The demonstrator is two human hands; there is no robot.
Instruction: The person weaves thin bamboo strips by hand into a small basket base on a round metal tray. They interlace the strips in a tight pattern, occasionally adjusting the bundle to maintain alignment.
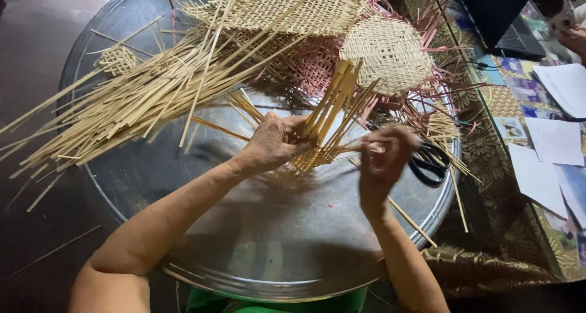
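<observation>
Head view, left hand (274,143): fingers closed around the small woven piece (317,148), holding it just above the round metal tray (256,240).
Right hand (381,157): fingertips pinching one thin strip at the piece's edge.
Nearby: black scissors (430,163) just beside the right hand; loose bamboo strips (134,99) and a round woven mat (387,53) farther back.

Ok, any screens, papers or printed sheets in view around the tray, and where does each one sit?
Laptop: top right on the side table, open, black, its screen dark.
White paper sheets: right edge, loose rectangles, overlapping.
Colour printed pictures: small rectangles lying flat on the patterned table surface, between the laptop and the sheets.
No packages or signs visible.
</observation>
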